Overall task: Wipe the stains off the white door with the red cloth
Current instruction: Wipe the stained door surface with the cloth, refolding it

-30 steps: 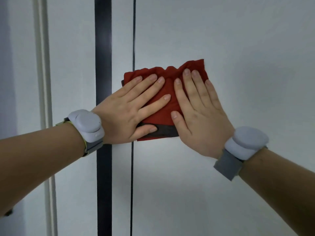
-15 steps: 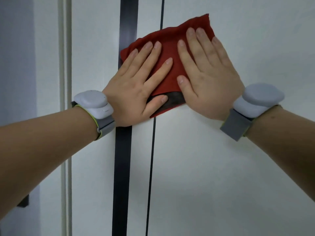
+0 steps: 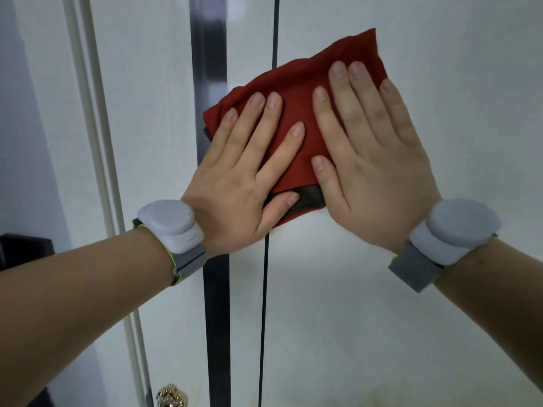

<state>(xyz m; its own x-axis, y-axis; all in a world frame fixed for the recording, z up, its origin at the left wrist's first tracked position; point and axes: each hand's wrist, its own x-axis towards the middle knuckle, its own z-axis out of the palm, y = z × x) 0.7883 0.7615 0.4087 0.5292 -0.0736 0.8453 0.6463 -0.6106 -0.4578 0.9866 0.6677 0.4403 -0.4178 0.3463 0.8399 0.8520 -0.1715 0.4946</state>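
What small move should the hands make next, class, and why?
Probably slide the cloth down the door: the left hand and right hand press it flat, and faint yellowish marks seem to lie lower.

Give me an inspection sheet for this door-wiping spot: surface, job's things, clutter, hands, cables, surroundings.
Surface: white door, crossed by a wide black vertical strip and a thin dark line; no clear stain visible.
Job's things: red cloth, folded, with a dark grey lower edge, pressed against the door across the thin dark line.
Clutter: nothing seen.
Hands: left hand and right hand lie flat on the red cloth side by side, fingers straight; a grey wrist device on each wrist.
Cables: nothing seen.
Surroundings: pale frame moulding at left; brass fitting at the bottom edge; dark object at far left, unclear.
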